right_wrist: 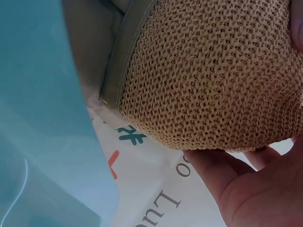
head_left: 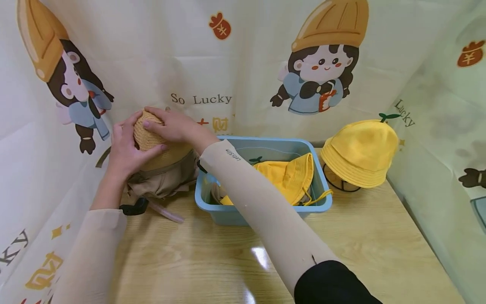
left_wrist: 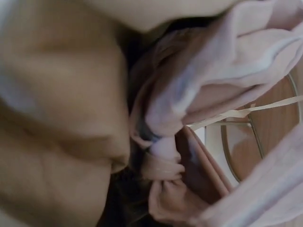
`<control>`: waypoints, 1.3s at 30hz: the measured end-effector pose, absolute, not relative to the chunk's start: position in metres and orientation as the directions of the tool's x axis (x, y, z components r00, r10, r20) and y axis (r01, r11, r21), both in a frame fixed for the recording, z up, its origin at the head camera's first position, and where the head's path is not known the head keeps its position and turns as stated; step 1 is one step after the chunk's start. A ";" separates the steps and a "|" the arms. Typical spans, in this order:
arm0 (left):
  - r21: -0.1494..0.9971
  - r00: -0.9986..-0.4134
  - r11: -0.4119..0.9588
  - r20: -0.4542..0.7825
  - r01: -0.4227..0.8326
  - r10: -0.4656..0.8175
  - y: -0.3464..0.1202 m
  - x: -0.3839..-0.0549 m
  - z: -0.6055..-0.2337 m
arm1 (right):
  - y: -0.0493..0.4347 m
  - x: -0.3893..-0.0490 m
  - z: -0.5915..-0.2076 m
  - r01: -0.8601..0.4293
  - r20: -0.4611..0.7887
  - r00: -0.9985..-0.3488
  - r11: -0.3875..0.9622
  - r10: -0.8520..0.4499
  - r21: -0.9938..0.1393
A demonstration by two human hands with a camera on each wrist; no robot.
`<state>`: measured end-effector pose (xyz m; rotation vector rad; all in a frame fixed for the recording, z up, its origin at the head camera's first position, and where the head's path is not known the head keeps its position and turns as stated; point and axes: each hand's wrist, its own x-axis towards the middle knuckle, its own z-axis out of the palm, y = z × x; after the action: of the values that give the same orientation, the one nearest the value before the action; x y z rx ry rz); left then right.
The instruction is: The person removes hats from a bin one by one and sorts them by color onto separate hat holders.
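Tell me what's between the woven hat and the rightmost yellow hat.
In the head view, a blue basin stands between the woven hat and the rightmost yellow hat; the right sleeve crosses over it.

Room: front R of pale wood-grain table [head_left: 379, 245]. Blocked: mid, blue rectangular plastic bin [head_left: 228, 218] w/ R arm's beige fabric sleeve [head_left: 265, 207] over it; rear R, yellow cloth hat [head_left: 360, 152]; rear L, tan woven domed hat [head_left: 145, 136].

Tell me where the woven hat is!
In the head view, the woven hat is at left, between the left hand and right hand, left of the blue bin.
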<state>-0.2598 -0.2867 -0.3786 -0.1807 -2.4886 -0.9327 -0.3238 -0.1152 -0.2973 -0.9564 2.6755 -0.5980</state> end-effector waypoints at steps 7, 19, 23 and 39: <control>0.615 -0.874 0.760 0.467 0.210 -0.136 -0.337 -0.217 -0.382 | -0.180 -0.301 -0.295 -0.599 -0.113 -0.717 0.691 -0.688 -0.405; 0.640 -0.849 0.743 0.490 0.197 -0.197 -0.365 -0.189 -0.392 | -0.221 -0.285 -0.298 -0.584 -0.184 -0.698 0.699 -0.692 -0.413; 0.637 -0.855 0.741 0.489 0.215 -0.172 -0.355 -0.199 -0.390 | -0.206 -0.291 -0.296 -0.576 -0.171 -0.713 0.707 -0.680 -0.411; 0.620 -0.888 0.745 0.451 0.246 -0.082 -0.288 -0.256 -0.390 | -0.114 -0.323 -0.297 -0.543 -0.074 -0.763 0.699 -0.642 -0.465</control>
<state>-0.2559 -0.2883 -0.3896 -0.1241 -2.4875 -0.9727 -0.3227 -0.1138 -0.2966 -0.9489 2.6785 -0.6246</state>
